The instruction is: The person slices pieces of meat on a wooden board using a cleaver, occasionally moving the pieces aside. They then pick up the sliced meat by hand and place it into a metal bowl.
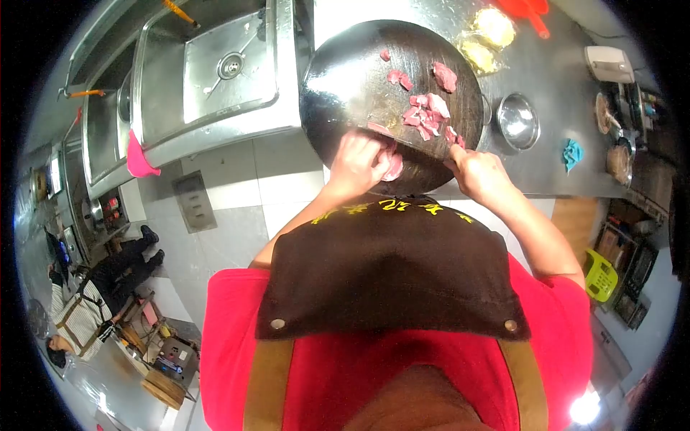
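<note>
A large round dark chopping board [345, 79] lies in front of me, its surface wet and shiny. My left hand [357, 161] presses down near its front edge with curled fingers, on a piece of raw red meat [393, 167] that partly shows beside the fingertips. My right hand [478, 174] is wrapped round the handle of a knife [420, 149]. The blade reaches left across the board to my left fingers; its lower edge is hard to make out. Beyond the blade sits a cluster of cut meat pieces [429, 113], with a few more scattered farther back.
At left is a metal sink [208, 50], with a pink cloth [141, 156] over its edge. Right of the board are a steel bowl [518, 121], a blue cloth [572, 154] and yellowish bagged food [489, 39]. Another person [86, 309] is at far left.
</note>
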The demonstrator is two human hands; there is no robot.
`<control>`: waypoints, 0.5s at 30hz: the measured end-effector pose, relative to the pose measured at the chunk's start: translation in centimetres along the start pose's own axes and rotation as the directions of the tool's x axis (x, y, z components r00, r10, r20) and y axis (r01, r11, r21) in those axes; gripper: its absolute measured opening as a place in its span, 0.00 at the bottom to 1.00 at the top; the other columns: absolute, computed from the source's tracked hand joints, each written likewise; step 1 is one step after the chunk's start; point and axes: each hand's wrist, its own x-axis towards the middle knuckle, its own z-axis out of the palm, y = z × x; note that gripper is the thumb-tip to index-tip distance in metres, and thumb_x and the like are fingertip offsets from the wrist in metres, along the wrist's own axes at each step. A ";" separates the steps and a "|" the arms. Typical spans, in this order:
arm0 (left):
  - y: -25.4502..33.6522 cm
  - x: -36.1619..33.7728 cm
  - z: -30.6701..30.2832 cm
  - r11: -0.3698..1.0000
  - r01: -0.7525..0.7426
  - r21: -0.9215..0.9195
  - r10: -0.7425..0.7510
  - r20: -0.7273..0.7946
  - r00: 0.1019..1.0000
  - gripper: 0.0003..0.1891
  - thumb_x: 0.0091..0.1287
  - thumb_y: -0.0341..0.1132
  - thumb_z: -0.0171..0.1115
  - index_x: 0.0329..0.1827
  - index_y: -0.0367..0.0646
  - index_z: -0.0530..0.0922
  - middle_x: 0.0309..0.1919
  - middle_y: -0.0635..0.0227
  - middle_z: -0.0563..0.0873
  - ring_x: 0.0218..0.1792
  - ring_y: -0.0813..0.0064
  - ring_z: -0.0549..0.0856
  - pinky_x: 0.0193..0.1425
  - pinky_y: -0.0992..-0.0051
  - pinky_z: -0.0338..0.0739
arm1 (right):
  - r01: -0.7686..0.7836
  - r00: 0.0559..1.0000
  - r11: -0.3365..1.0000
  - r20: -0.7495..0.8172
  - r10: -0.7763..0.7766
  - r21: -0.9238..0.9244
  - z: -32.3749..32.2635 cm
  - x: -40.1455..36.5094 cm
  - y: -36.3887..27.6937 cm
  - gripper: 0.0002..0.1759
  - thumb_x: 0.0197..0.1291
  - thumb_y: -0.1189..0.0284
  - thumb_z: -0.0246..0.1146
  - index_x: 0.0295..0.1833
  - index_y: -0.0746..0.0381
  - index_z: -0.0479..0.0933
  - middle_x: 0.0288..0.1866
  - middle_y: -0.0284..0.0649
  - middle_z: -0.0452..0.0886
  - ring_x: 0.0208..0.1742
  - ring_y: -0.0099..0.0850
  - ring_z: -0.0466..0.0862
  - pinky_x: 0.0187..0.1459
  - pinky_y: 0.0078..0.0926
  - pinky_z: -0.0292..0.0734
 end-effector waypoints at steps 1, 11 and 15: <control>-0.2 -0.1 0.2 1.000 0.012 0.012 -0.012 0.005 1.000 0.09 0.55 0.33 0.70 0.37 0.44 0.81 0.34 0.62 0.80 0.39 0.58 0.79 0.49 0.61 0.73 | -0.026 0.998 0.999 0.051 0.028 -0.043 0.1 0.4 -0.3 0.09 0.66 0.69 0.58 0.41 0.64 0.72 0.25 0.54 0.82 0.29 0.54 0.85 0.31 0.52 0.79; 0.3 0.2 -0.2 1.000 -0.018 -0.012 0.018 -0.003 1.000 0.13 0.52 0.29 0.72 0.42 0.46 0.83 0.42 0.62 0.84 0.47 0.58 0.82 0.56 0.62 0.75 | -0.009 0.984 0.991 -0.176 0.033 0.131 2.5 9.2 -4.9 0.12 0.65 0.65 0.61 0.41 0.65 0.73 0.27 0.56 0.82 0.34 0.55 0.85 0.37 0.52 0.79; -0.2 -0.7 0.1 0.997 -0.027 0.066 0.028 -0.009 1.000 0.14 0.52 0.31 0.73 0.42 0.45 0.82 0.43 0.62 0.84 0.48 0.58 0.82 0.57 0.63 0.74 | -0.081 0.956 0.994 -0.274 0.100 0.079 2.0 7.1 -1.6 0.20 0.66 0.64 0.61 0.58 0.64 0.73 0.31 0.57 0.83 0.36 0.57 0.84 0.39 0.53 0.79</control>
